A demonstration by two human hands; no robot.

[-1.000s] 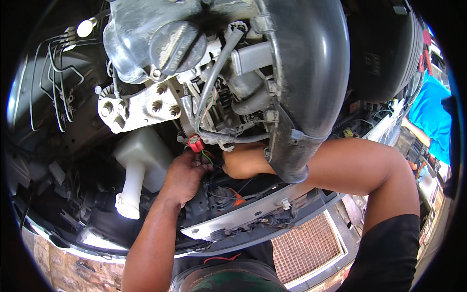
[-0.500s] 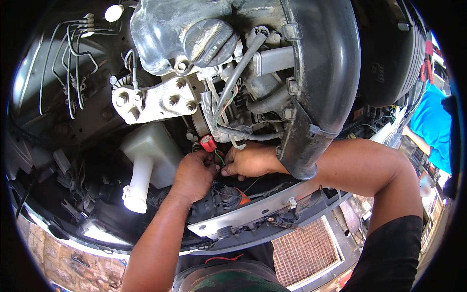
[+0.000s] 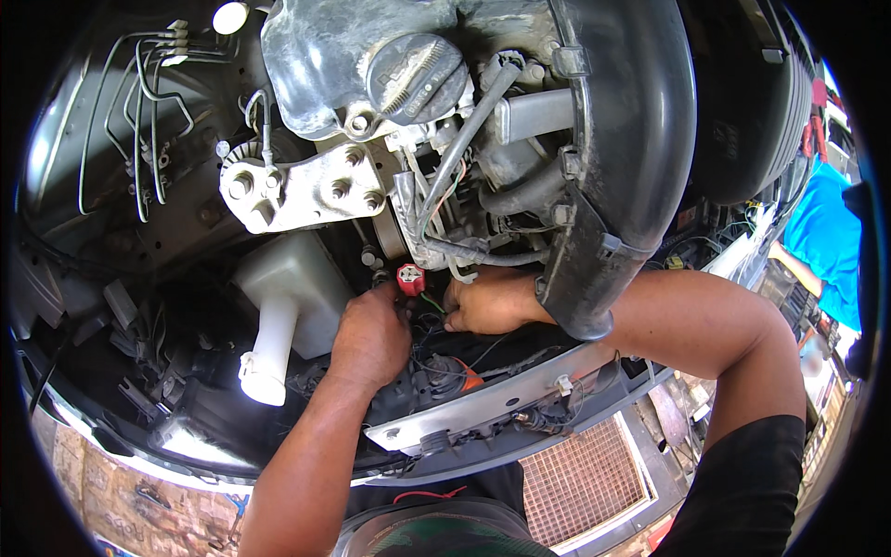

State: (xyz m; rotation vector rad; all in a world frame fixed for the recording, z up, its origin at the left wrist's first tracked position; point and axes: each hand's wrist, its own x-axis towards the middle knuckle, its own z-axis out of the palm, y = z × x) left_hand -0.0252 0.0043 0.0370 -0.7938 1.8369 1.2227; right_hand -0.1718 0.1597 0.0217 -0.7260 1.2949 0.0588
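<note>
One red plug [image 3: 410, 279]: low by the engine [image 3: 325, 70].
Left hand [image 3: 373, 336]: just beside the plug; fingers mostly hidden, so I cannot tell their grip.
Right hand [image 3: 490, 304]: fingers curled by the green wire [image 3: 432, 303]; cannot tell if they pinch it.
White tank [image 3: 286, 278]: left of the left hand.

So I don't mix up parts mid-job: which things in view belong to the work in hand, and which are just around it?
Seemingly in the work:
red connector, by the left hand
green wire, by the right hand

Just around:
black cap
silver bracket
whitish reservoir
brown grate
</note>
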